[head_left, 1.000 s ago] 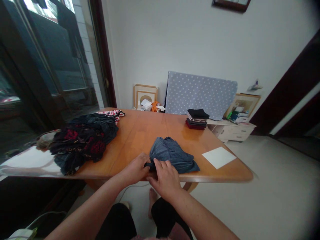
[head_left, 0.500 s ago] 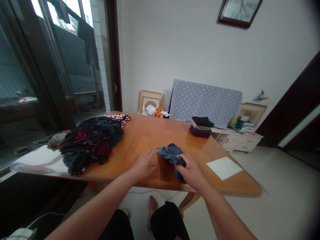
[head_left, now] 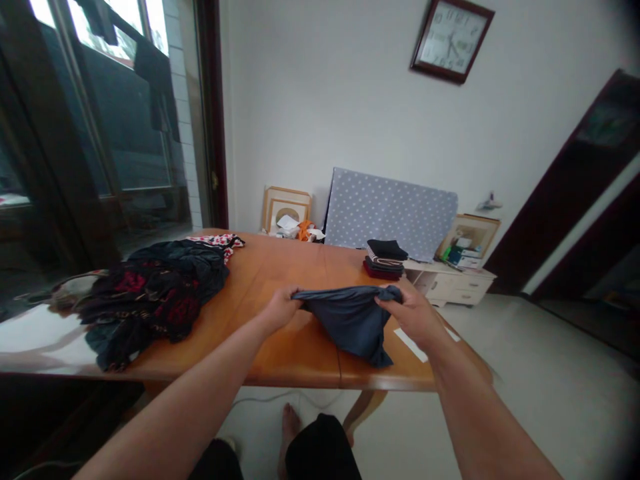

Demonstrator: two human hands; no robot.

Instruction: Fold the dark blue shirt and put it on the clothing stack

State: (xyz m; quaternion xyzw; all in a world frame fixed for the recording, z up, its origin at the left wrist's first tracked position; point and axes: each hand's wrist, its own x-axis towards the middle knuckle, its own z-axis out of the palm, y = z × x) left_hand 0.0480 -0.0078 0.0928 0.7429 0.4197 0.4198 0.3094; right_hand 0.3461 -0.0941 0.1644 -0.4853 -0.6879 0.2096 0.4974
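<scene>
A dark blue-grey garment [head_left: 353, 327] is stretched between my two hands above the near side of the wooden table [head_left: 280, 267]. Its upper edge is pulled taut, and the rest hangs down in a point close to the table's front edge. My left hand [head_left: 283, 308] is closed on the left end of that edge. At the other end, my right hand [head_left: 411, 312] pinches a bunched part of the cloth between thumb and fingers. What kind of garment it is, I cannot tell.
A loose heap of dark clothes [head_left: 160, 287] covers the table's left side. Folded clothes form a neat stack [head_left: 384, 259] at the far right. A white sheet [head_left: 411, 345] lies partly behind my right hand. Beyond stand a dotted grey cloth [head_left: 390, 210] and a white cabinet [head_left: 453, 285].
My left hand has taken hold of the garment, which was crumpled in my right hand. Both hands have lifted and spread it out. The view has shifted slightly to the right and upward.
</scene>
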